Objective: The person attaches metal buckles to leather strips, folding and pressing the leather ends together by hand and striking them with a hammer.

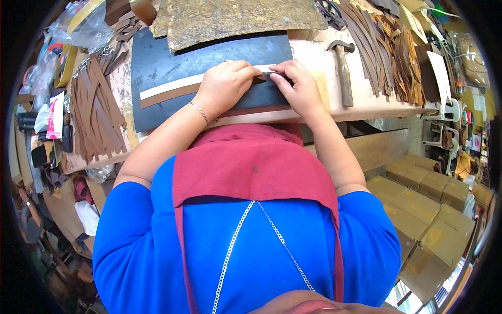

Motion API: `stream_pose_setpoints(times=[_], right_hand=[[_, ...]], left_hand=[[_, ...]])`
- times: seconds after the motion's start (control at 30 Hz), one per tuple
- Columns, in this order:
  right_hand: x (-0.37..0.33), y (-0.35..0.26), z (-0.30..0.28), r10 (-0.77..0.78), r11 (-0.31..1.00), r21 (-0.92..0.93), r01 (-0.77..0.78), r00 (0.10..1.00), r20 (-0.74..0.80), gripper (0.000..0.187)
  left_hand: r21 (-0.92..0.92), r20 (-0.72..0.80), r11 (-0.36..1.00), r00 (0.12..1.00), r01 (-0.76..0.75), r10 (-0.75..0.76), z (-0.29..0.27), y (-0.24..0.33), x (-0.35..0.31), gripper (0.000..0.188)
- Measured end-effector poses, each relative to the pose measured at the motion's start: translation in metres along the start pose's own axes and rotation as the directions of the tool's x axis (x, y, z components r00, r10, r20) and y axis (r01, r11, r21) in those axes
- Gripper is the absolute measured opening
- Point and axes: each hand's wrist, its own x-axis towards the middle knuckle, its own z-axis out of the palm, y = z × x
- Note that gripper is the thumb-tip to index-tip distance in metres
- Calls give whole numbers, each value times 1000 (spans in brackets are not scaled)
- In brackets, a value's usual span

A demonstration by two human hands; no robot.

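A long brown leather strip (168,97) lies slantwise on a black mat (157,63), with a white strip (170,90) along its far edge. My left hand (226,86) rests over the strips' right part, its fingers closed on the leather strip. Close beside it, my right hand (300,89) has thumb and forefinger drawn together in a pinch at the right end of the strips. Between the two hands a small dark end shows. My fingers hide most of what they grip there.
A hammer (342,73) lies right of the mat. Brown strips hang in bundles at the left (94,107) and right (374,49). A worn, rough board (240,21) covers the mat's far edge. Cardboard boxes (418,209) are stacked below at the right.
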Motion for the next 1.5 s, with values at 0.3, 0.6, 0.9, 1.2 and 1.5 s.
stream_pose_setpoints(times=[0.3,0.6,0.9,1.2,1.5], right_hand=[[12,-28,12,174,984,25,-177,981,83,45],[-2,-16,24,-112,991,-87,104,990,-85,22],[1,-20,27,-113,982,-166,93,987,-114,18],[8,-28,27,-185,975,-137,176,981,-62,19],[2,-26,26,-162,974,-179,141,981,-107,22]], left_hand=[[-226,-26,958,982,176,-186,-18,1,2,31],[288,-730,939,677,188,89,-190,-170,37,8],[742,201,529,617,411,-761,-270,-397,23,25],[330,-253,98,188,939,-949,-217,-456,-61,85],[407,30,302,318,862,-948,-183,-356,9,44]])
